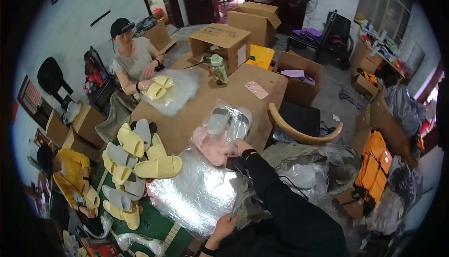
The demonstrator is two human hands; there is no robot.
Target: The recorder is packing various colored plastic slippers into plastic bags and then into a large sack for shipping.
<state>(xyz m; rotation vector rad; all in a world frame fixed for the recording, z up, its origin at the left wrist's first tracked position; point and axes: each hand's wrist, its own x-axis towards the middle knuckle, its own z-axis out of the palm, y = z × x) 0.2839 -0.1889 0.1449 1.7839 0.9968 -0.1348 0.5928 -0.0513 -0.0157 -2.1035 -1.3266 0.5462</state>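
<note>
My right hand [242, 147] reaches across the table, its fingers closed at the edge of a clear plastic bag around pink slippers [213, 146]. Grey slippers [218, 120] in clear plastic lie just beyond, against the pink ones. Nearer me, my left hand [225, 227] is at the near right edge of a shiny stack of clear plastic bags [194, 194]. Its fingers are curled there, and whether they pinch a bag is too small to make out. Left of the stack, loose yellow slippers [159, 167] and grey slippers [117, 196] are piled up.
Across the brown table [238, 89], a person in a cap [133, 56] handles yellow slippers [159, 87] on plastic bags. Another person in yellow [72, 177] sits left. A bottle [218, 69], phone [257, 89] and open carton [220, 46] stand or lie farther back. A chair [299, 124] is right.
</note>
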